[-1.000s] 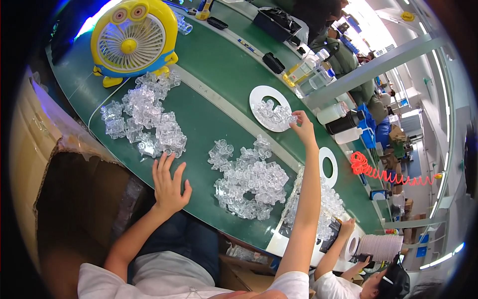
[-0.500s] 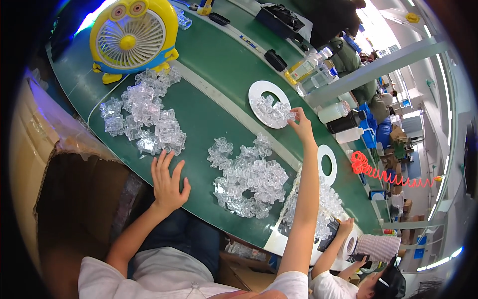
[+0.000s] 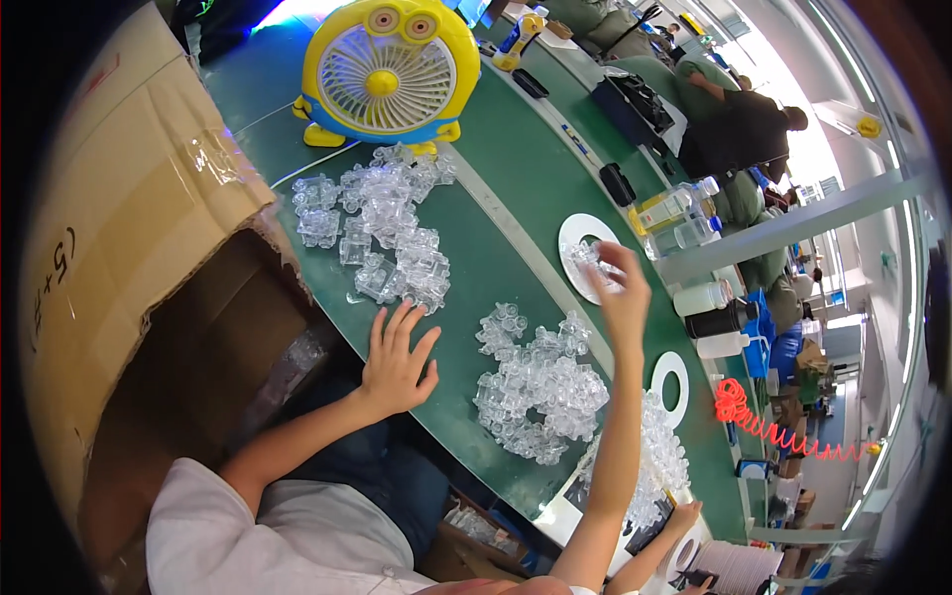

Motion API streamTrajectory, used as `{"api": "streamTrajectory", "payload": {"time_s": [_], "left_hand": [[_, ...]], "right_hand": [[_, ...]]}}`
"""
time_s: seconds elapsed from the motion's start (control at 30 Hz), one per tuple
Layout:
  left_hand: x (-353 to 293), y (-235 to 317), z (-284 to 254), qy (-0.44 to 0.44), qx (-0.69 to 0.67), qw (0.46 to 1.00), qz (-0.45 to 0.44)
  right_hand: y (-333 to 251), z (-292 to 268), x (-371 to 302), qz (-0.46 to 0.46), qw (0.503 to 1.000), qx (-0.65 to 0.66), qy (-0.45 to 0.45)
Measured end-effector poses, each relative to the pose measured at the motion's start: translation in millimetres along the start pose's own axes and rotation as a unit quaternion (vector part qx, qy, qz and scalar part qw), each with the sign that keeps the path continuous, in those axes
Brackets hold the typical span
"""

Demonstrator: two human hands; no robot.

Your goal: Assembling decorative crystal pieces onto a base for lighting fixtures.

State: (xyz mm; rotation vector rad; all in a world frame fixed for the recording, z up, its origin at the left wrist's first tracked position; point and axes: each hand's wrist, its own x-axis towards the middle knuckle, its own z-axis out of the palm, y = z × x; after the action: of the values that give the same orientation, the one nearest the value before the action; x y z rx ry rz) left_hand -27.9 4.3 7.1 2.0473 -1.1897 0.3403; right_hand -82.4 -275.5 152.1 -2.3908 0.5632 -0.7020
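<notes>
My left hand (image 3: 400,367) rests open at the near edge of the green table, fingers spread. Its fingertips touch or almost touch the lower end of a pile of clear plastic parts (image 3: 392,223). My right hand (image 3: 623,293) reaches over a white ring-shaped disc (image 3: 572,230) on the far side, its fingers bent above the clear parts (image 3: 585,256) lying there. Motion blurs those fingers, so whether a part is between them cannot be seen. A second pile of clear parts (image 3: 540,392) lies between my two arms.
A yellow and blue character-shaped fan (image 3: 387,84) stands behind the left pile. An open cardboard box (image 3: 149,188) is at the left. More clear parts (image 3: 654,456), another white ring (image 3: 671,390) and a co-worker's arm (image 3: 654,545) are at the right. Bottles (image 3: 674,205) line the far side.
The view has turned, so the table appears farther right. My right hand's fingers, at the disc's clear parts before, are now bent above them and blurred. My left hand stays by the left pile.
</notes>
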Motion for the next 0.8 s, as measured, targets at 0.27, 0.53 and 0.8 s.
{"api": "streamTrajectory", "payload": {"time_s": [0.27,0.53,0.8], "left_hand": [[4,6,8,0.016,-0.001,1.0,0.001],[3,5,3,0.01,-0.016,1.0,0.009],[4,0,-4,0.042,-0.115,0.988,0.09]], "right_hand": [[-100,121,-19,-0.306,0.894,-0.258,-0.199],[-74,64,-23,-0.053,0.973,0.114,-0.194],[-63,40,-54,0.14,0.876,0.432,-0.16]]}}
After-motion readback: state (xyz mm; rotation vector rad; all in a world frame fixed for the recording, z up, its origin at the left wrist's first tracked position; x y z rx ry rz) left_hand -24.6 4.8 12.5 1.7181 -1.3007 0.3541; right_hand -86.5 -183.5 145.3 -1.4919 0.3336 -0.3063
